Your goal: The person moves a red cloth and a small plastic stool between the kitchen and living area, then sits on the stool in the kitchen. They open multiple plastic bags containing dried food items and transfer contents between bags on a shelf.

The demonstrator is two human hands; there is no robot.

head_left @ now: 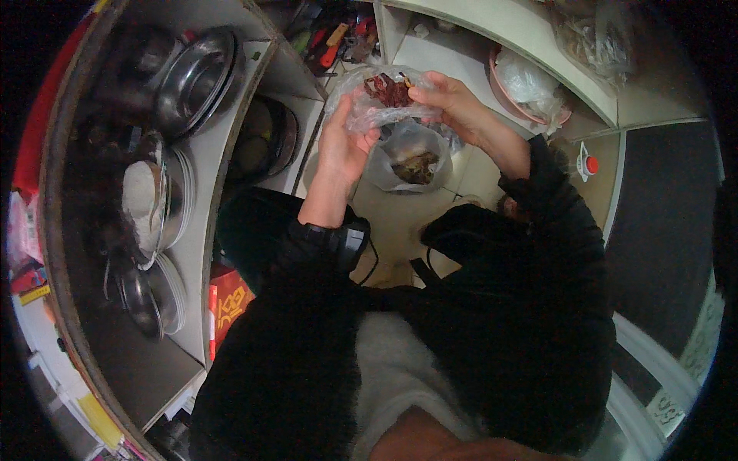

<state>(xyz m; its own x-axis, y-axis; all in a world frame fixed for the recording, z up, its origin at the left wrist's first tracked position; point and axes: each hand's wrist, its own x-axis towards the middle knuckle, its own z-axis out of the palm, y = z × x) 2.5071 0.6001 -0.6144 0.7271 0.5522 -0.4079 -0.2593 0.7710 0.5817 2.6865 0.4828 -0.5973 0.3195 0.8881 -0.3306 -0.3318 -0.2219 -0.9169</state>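
Observation:
Both hands hold up a clear plastic bag (357,107) with dark red, shrivelled dried pieces (388,90) in it, perhaps dried chillies. My left hand (347,142) supports the bag from its left side and below, with the fingers partly behind the plastic. On the other side, my right hand (457,104) grips the bag's edge, thumb laid over the front. Just below the hands, a second, whitish plastic bag (384,165) stands open on the tiled floor. Brownish-green dried bits (416,167) lie inside it; I cannot make out their kind.
On the left, a shelf unit (211,165) holds steel basins (196,81), stacked plates (181,196) and a bowl of white stuff (142,200). A red box (229,303) sits low beside it. Orange-handled tools (330,52) lie at the back. A pink basin (500,84) with bags stands right.

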